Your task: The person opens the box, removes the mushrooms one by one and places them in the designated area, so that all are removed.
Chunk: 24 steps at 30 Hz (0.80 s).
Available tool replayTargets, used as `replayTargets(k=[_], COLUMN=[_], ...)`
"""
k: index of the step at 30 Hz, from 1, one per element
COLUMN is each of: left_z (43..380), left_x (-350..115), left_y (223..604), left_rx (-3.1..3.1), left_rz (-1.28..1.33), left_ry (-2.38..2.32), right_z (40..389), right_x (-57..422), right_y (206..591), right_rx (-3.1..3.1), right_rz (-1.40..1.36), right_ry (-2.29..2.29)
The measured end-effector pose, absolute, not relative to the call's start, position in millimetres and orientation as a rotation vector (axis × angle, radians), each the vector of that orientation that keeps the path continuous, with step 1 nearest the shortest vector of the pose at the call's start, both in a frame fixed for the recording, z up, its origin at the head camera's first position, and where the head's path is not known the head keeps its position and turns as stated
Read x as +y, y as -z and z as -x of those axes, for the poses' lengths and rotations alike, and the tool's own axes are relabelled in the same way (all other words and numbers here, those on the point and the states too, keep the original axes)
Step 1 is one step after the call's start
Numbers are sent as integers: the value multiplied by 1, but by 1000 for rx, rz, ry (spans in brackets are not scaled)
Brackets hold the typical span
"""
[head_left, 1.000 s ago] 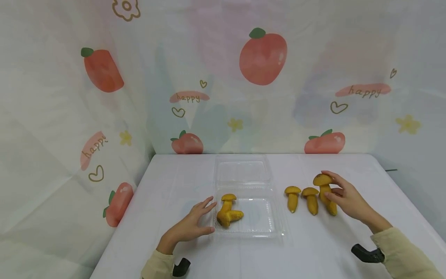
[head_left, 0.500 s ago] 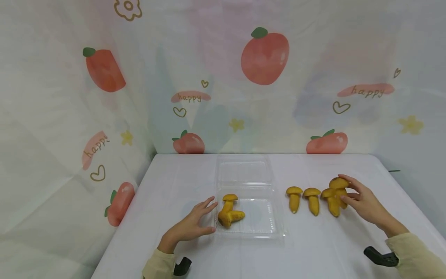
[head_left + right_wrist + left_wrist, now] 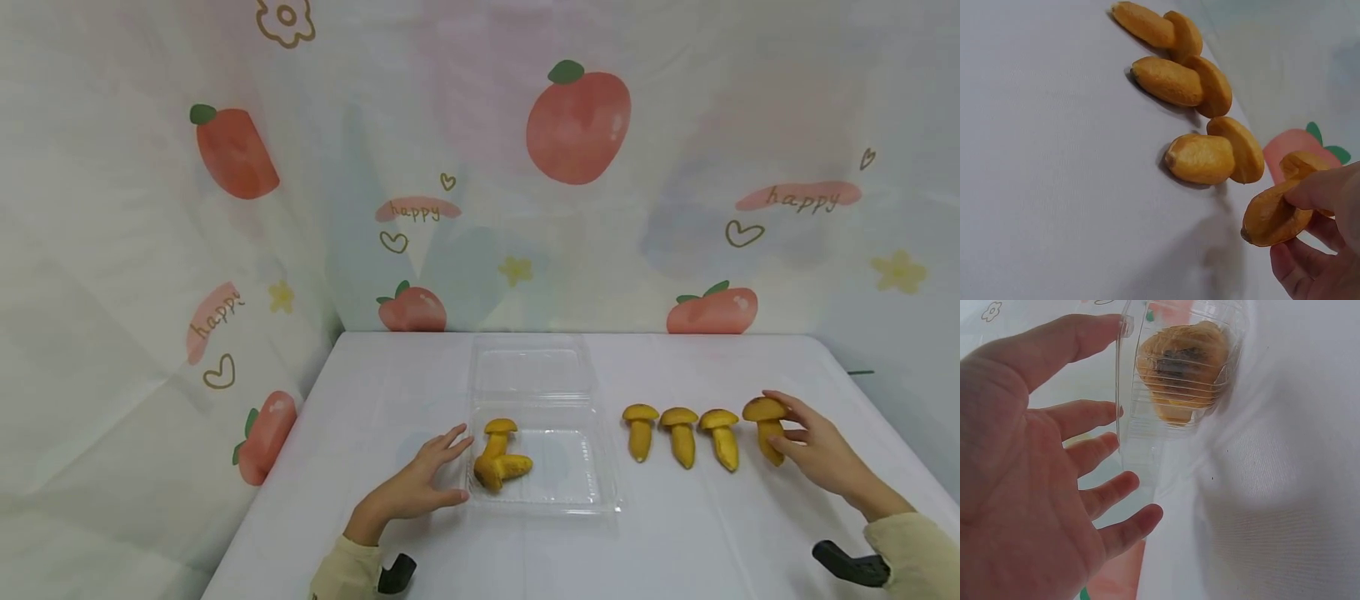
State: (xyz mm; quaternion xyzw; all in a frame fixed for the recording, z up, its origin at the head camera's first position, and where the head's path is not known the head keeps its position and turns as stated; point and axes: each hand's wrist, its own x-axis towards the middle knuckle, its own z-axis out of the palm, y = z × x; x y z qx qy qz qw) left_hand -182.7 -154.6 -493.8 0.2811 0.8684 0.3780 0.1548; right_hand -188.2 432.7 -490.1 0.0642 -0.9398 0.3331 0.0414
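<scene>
My right hand (image 3: 813, 446) pinches the stem of a yellow mushroom (image 3: 765, 410), thumb on the near side and fingers behind it. This mushroom is the rightmost of a row; in the right wrist view its stem (image 3: 1272, 219) hangs over the white cloth. Left of it lie three similar mushrooms, the closest being the one (image 3: 722, 437) beside the hand. My left hand (image 3: 416, 483) is spread at the left edge of a clear plastic clamshell box (image 3: 562, 492), fingertips right at the rim. Inside the box's left part, two mushrooms (image 3: 497, 450) lie against each other.
The box's lid (image 3: 531, 371) lies folded back towards the rear wall. White cloth covers the table (image 3: 390, 375). A printed fabric backdrop (image 3: 480, 125) closes off the back and the sides. Black devices (image 3: 847, 565) are strapped under both sleeves.
My right hand has carried the mushroom rightwards, away from the row, and the third mushroom, earlier overlapped by it, now shows whole. The left hand stays at the box.
</scene>
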Motion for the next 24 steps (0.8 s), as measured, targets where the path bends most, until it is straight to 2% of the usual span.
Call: replayTargets(k=[14,24], left_z=[182,183], left_x=[-151,-150], left_y=[491,489], left_rx=[2477,2484], left_rz=[-788,-782], left_ry=[-1079,-1069], right_z=[198,200], right_x=[443,442], right_y=[503,506], right_rx=[-3092,-3094], right_rz=[-60,-57], right_ry=[-1124,-1121])
